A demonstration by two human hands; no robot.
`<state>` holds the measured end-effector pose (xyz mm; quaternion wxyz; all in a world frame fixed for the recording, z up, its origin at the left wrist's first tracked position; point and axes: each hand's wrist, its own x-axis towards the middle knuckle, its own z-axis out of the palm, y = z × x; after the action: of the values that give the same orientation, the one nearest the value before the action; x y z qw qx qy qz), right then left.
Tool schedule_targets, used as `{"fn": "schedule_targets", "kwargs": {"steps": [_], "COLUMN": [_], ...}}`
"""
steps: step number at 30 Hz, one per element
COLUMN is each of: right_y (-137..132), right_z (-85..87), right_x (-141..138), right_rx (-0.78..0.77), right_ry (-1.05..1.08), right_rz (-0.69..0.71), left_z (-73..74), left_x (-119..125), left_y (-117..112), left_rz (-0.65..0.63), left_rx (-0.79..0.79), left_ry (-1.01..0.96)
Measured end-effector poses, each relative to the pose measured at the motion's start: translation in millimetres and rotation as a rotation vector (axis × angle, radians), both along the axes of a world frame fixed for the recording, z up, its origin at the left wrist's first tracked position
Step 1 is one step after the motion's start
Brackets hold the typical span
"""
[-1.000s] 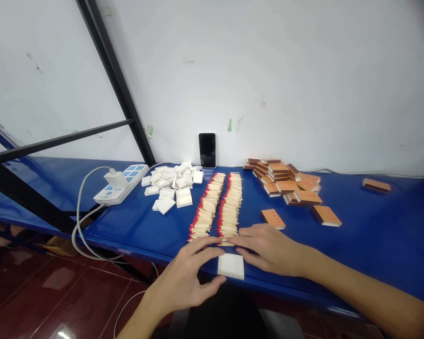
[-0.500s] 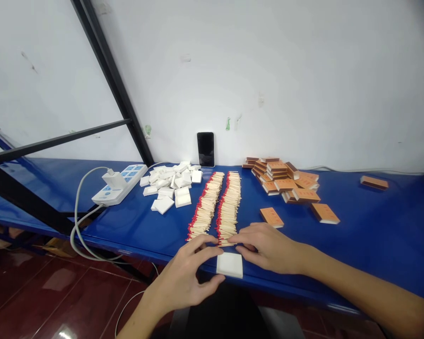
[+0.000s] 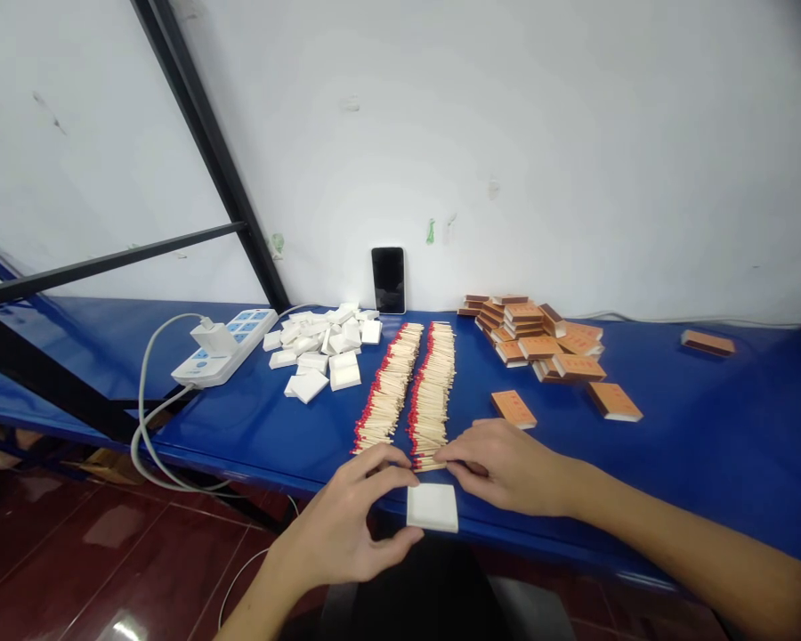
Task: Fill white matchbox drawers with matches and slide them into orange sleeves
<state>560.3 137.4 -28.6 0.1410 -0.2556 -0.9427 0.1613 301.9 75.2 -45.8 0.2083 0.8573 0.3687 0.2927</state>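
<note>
In my left hand (image 3: 360,512) is a white matchbox tray (image 3: 432,508), held by its left end between thumb and fingers at the table's front edge. My left index fingertip reaches the near end of the match rows. The thumb and fingers of my right hand (image 3: 497,467) close on matches at the near end of the right row of red-tipped matches (image 3: 432,392). Beside it on the left lies a second row of matches (image 3: 391,387), heads to the left. An orange matchbox cover (image 3: 513,409) lies just beyond my right hand.
A heap of white trays (image 3: 327,343) lies left of the matches, and a pile of orange covers (image 3: 540,338) to the right. A phone (image 3: 389,280) leans on the wall. A power strip (image 3: 227,349) with cables sits by a black metal frame (image 3: 214,142).
The white tray has shifted slightly toward me with my left hand. The fingers of my right hand have closed up a little at the near end of the right row.
</note>
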Motion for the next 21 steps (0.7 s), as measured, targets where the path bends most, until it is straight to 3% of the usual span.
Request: {"fn": "schedule_targets", "kwargs": {"steps": [21], "right_y": [3.8], "right_z": [-3.5], "right_x": [1.1], "right_rx": [0.037], "right_ry": [-0.022], "right_rz": [-0.02], "left_z": [2.0], "left_x": [1.6], "left_y": [0.7], "left_rz": [-0.027], "left_rx": [0.051], "left_ry": [-0.046]}}
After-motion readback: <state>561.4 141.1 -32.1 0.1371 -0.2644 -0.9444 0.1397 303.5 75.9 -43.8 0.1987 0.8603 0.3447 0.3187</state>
